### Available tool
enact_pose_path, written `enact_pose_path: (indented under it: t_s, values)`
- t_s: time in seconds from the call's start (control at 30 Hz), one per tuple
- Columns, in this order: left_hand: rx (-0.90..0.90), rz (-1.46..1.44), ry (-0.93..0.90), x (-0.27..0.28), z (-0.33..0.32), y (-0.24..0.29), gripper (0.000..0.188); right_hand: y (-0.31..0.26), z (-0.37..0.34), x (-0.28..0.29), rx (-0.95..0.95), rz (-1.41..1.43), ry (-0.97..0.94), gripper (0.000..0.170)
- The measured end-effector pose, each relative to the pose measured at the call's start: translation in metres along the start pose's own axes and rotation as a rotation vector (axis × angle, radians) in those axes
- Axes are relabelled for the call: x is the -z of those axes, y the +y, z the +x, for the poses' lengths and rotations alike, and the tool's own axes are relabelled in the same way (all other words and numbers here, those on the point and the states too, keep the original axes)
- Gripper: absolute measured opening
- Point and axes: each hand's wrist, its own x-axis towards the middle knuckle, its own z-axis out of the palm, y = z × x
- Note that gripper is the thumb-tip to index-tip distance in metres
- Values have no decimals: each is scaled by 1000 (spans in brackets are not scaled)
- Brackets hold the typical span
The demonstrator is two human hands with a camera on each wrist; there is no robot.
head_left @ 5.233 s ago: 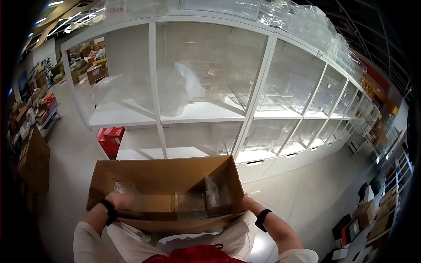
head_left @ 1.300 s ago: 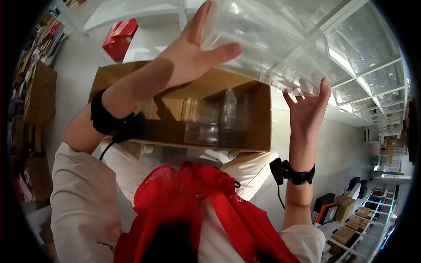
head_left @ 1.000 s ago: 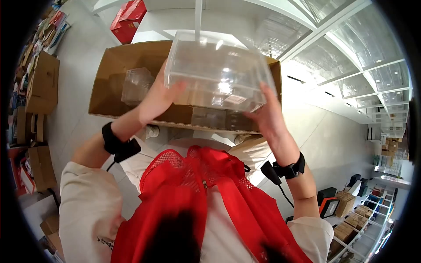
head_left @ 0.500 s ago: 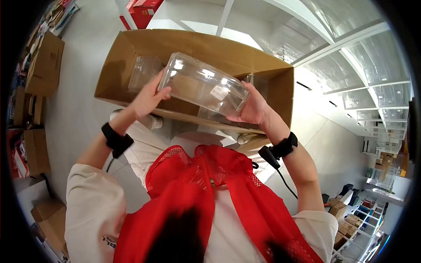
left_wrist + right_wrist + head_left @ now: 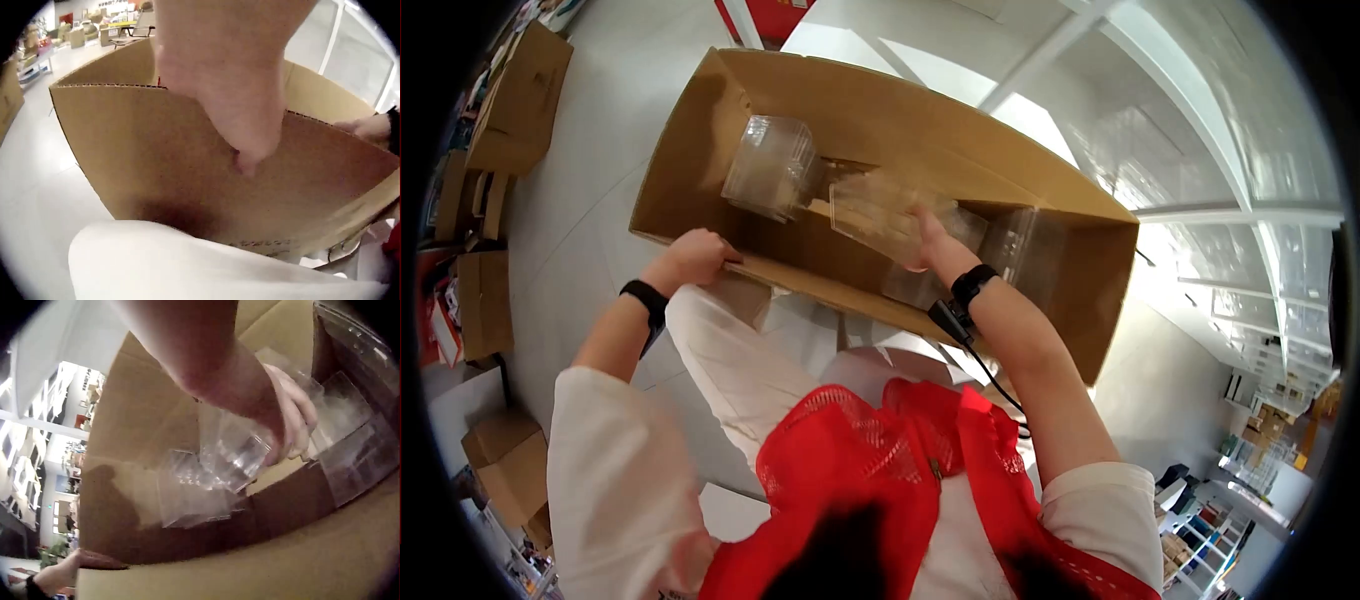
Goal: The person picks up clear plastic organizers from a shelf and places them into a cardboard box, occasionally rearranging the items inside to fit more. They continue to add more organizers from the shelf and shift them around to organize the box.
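A long cardboard box [image 5: 880, 95] holds several clear plastic containers. Inside it, my right hand [image 5: 932, 243] grips a clear container [image 5: 870, 212] near the middle; in the right wrist view the fingers of that hand [image 5: 290, 415] curl round the container [image 5: 237, 456]. Another clear container [image 5: 770, 165] stands at the box's left end, and others [image 5: 1025, 245] lie toward the right end. My left hand [image 5: 698, 257] grips the box's near edge at the left; in the left wrist view this hand [image 5: 231, 94] reaches over the cardboard wall [image 5: 137, 144], its thumb against the outer face.
White shelving [image 5: 1200, 110] with clear panels runs along the back and right. A red box [image 5: 770, 18] is beyond the cardboard box. Other cardboard boxes [image 5: 520, 100] stand at the left, and my legs [image 5: 730, 370] are against the near side.
Both hands held a clear container above the box; my left hand has let go and moved to the box's edge. My right hand has lowered the container into the box.
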Motion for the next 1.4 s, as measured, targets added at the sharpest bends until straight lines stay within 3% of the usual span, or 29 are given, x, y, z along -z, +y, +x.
enact_pose_path:
  t_s: [0.13,0.23,0.33,0.4,0.43,0.53,0.57,0.67,0.77,0.9,1.0,1.03,1.17,1.27,1.3,1.4]
  values:
    - [13,11,-79,6,5,2,34,-13,47,-26,317,-136,52,88]
    - [44,11,-121,8,2,4,36,-38,103,-44,434,-347,23,88]
    - [43,-28,-134,15,4,7,29,-62,151,-59,491,-527,-160,85]
    - [-3,-69,-32,12,6,4,28,-76,174,-69,464,-658,-273,83]
    - [56,-95,-117,18,7,7,28,-84,184,-75,458,-728,-331,82]
    - [-1,-24,-104,15,1,2,28,-92,216,-93,383,-623,-433,74]
    - [16,-39,-102,15,1,1,28,-88,240,-96,505,-606,-378,71]
    - [41,-70,-83,15,3,0,29,-87,276,-108,580,-639,-332,70]
    - [34,-63,-81,16,1,2,30,-77,295,-119,614,-475,-293,70]
    - [43,-79,-105,19,4,1,31,-58,296,-133,788,-633,-17,76]
    - [40,-69,-103,19,3,2,31,-22,286,-135,644,-189,34,85]
    - [40,-63,-100,18,3,2,31,11,343,-123,639,-180,-90,89]
    - [39,-71,-85,13,2,3,30,36,320,-115,691,-196,-89,89]
    - [39,-72,-85,14,3,4,29,50,302,-113,429,-385,394,86]
    - [31,-64,-81,13,3,2,29,43,296,-115,144,-329,292,80]
    - [30,-48,-72,16,5,3,28,55,302,-122,330,-383,177,71]
